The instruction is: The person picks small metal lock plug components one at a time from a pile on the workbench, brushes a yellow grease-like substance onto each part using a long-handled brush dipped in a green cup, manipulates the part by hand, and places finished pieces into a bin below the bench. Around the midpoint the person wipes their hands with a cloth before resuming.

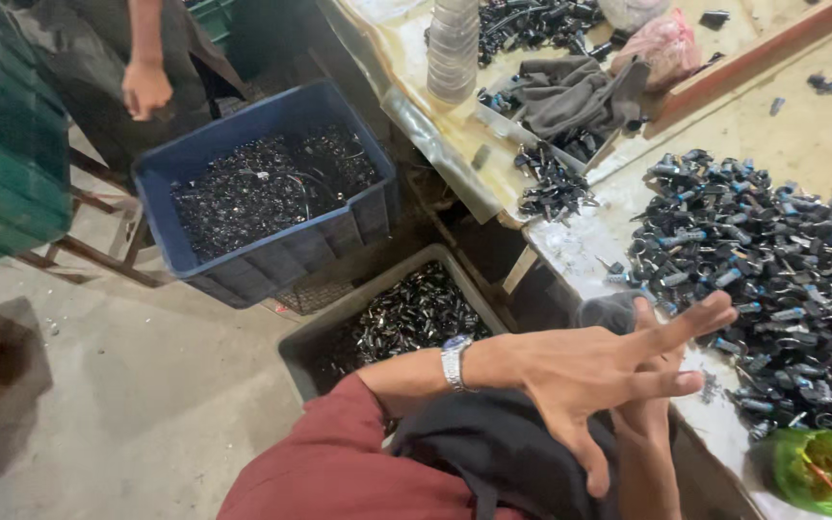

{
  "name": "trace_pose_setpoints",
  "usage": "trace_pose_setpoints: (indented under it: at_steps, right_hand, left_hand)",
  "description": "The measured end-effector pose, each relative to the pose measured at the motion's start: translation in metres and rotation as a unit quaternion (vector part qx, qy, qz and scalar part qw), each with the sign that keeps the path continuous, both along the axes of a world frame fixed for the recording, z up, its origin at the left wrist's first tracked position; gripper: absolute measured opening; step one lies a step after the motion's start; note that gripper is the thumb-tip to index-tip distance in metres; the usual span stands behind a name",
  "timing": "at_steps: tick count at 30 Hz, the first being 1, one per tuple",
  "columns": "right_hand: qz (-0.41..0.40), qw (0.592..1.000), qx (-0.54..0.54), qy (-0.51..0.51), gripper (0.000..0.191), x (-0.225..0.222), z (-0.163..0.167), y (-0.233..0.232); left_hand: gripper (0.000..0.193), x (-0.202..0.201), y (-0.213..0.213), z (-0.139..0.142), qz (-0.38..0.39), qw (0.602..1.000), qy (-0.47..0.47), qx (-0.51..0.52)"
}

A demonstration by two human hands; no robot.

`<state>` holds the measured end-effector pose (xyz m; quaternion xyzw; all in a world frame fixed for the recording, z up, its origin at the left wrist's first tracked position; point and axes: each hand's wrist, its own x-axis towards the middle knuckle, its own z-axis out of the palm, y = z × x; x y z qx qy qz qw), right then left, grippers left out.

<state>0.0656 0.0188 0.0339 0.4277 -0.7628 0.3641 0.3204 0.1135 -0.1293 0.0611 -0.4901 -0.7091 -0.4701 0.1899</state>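
Observation:
My left hand (585, 371), with a silver wristwatch (452, 362) and a dark red sleeve, is stretched to the right with its fingers spread and nothing in them. My right hand (649, 409) rises from below right behind it and is mostly hidden. A grey, cloth-like thing (611, 310) sits at its top; whether the hand grips it is unclear. A black cloth (493, 453) lies on my lap under both arms. Just right of the hands, a large heap of small black and blue parts (772, 270) covers the table.
A blue crate (353, 217) and a grey bin (300, 347), both holding black parts, stand on the floor to the left. Another person's hand (146, 89) hangs at top left. A green bag (830, 464), grey rag (570, 91), pink bag (666, 43) and stacked cups (455, 48) are on the tables.

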Motion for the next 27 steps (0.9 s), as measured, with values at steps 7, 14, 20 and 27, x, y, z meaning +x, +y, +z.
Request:
trace_pose_setpoints:
  at_steps: [7, 14, 20, 27]
  right_hand:
    - [0.164, 0.743, -0.493, -0.422, 0.038, -0.015, 0.023, 0.028]
    - [0.048, 0.998, 0.006, 0.051, 0.021, -0.007, 0.019, 0.009]
    - [-0.067, 0.996, -0.021, -0.047, 0.034, -0.018, -0.020, 0.010]
    - [0.027, 0.843, -0.345, -0.412, 0.039, -0.013, -0.042, 0.009]
  left_hand:
    - [0.107, 0.011, -0.008, 0.000, -0.013, 0.953, -0.186, 0.239]
    - [0.113, 0.016, 0.030, -0.030, -0.128, 0.737, -0.390, 0.536]
    - [0.116, -0.005, 0.053, -0.068, -0.010, 0.807, -0.361, 0.467]
    - [0.128, 0.019, 0.050, -0.074, 0.039, 0.929, -0.304, 0.205]
